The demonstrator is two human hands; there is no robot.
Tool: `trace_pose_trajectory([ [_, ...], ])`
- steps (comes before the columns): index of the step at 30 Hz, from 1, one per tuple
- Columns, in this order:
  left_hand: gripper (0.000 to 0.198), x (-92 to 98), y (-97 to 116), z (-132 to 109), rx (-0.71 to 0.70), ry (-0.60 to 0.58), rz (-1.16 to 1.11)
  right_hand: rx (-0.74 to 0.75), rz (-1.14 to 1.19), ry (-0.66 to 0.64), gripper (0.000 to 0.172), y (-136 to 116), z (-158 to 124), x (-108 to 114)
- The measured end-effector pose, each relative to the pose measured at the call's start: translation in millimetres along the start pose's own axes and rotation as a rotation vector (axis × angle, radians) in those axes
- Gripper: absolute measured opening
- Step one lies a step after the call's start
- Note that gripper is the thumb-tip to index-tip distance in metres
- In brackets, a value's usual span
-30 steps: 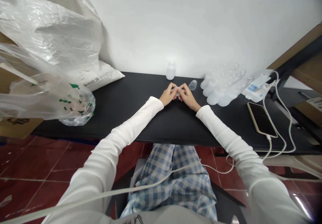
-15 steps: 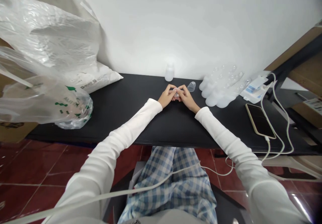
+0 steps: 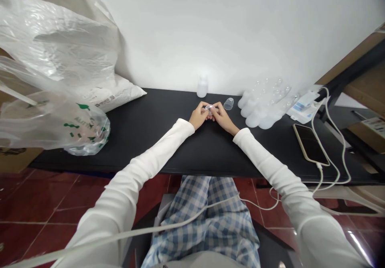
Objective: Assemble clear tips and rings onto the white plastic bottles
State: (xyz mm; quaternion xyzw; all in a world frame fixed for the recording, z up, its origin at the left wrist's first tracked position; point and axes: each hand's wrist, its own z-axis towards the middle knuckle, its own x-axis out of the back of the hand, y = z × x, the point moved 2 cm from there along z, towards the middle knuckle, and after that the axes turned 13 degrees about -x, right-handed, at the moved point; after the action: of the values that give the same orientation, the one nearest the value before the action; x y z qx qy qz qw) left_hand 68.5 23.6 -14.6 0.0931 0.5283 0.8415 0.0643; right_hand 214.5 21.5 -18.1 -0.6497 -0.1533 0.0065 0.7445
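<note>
Above the black table, my left hand (image 3: pixel 198 115) and my right hand (image 3: pixel 221 117) meet with curled fingers around a small clear round bottle top (image 3: pixel 209 109). Both thumbs press on it from above, and the fingers hide its underside. Just behind the hands, a translucent white bottle (image 3: pixel 202 86) stands upright and uncapped against the wall. A clear domed cap (image 3: pixel 229 104) lies on the table to the right of my right hand, apart from it.
Several translucent bottles with clear tops (image 3: pixel 264 105) lie in a cluster on the right. Beyond them are a phone (image 3: pixel 311 144) on a white cable and a white-blue package (image 3: pixel 303 105). A plastic bag (image 3: pixel 87 127) and large white sack (image 3: pixel 75 51) fill the left side.
The clear bottle top has tilted slightly between my fingers, and its rounded face shows more now. Both hands stay in nearly the same place.
</note>
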Motion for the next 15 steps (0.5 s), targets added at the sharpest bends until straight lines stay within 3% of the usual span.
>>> trace_pose_trajectory([
  [4,0.022,-1.2,-5.1,2.3,0.031,-0.046,-0.117,-0.001,-0.01,-0.067,0.05,-0.5,-0.6,4.4],
  [10,0.03,-1.7,0.6,-2.0,-0.046,-0.016,0.072,0.058,-0.095,0.058,0.043,1.0,0.6,0.4],
  [15,0.026,-1.3,2.5,-0.8,-0.034,0.01,0.102,0.02,-0.047,-0.005,0.046,-2.1,-0.5,1.3],
])
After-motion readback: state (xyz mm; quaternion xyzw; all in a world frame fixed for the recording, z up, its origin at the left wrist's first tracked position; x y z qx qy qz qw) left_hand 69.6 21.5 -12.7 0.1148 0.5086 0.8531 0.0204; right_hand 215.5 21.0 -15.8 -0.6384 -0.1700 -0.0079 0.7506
